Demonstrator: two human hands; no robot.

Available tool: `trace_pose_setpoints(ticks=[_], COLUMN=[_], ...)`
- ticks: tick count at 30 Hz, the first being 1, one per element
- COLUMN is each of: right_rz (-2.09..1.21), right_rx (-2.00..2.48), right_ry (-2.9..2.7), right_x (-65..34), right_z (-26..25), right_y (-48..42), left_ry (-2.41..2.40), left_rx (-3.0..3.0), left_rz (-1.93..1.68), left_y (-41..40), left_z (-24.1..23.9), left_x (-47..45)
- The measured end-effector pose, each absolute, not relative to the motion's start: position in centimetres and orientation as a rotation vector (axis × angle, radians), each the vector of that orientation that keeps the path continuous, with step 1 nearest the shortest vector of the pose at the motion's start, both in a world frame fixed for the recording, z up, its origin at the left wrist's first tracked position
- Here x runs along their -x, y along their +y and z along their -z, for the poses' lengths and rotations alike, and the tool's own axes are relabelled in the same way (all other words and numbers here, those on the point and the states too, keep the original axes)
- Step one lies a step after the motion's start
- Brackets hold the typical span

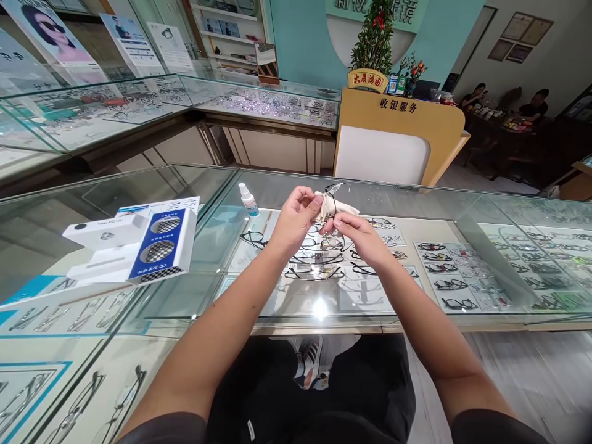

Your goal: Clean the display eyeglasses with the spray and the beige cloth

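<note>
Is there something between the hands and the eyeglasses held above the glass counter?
Yes. A pale cloth wraps part of the eyeglasses, under the fingers of the left hand. The right hand pinches them from below; whether cloth lies there too is unclear.

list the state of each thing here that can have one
left hand, pinching the cloth
right hand, gripping the glasses
cloth, bunched around the glasses
glasses, held above the counter
spray bottle, upright, capped
box, resting on the counter
</note>
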State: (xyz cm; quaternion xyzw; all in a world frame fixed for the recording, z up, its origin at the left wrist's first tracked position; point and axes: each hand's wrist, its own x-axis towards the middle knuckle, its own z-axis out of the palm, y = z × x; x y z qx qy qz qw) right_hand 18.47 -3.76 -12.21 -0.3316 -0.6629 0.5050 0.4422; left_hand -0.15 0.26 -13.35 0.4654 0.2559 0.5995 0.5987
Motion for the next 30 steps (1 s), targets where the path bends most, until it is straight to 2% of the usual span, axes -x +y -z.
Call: trace_pose_setpoints(ticks=[6, 12, 30], right_rz=[-1.268, -1.277, -1.372], right_rx=[0.78, 0.766, 0.659], right_ry=[-1.673, -1.694, -1.66], right_x=[-18.5, -18.7, -18.9], right_z=[12.3, 12.4, 12.9], right_y=[-3.8, -3.7, -3.2], left_ry=[0.588, 0.493, 0.457], left_rx=[-1.046, -1.309, -1.404], left_rz=[-1.294, -1.104, -0.928], left_y=[0.2, -0.2, -0.2], left_z=[13.2, 12.7, 12.0], left_x=[0.3, 0.7, 2.0])
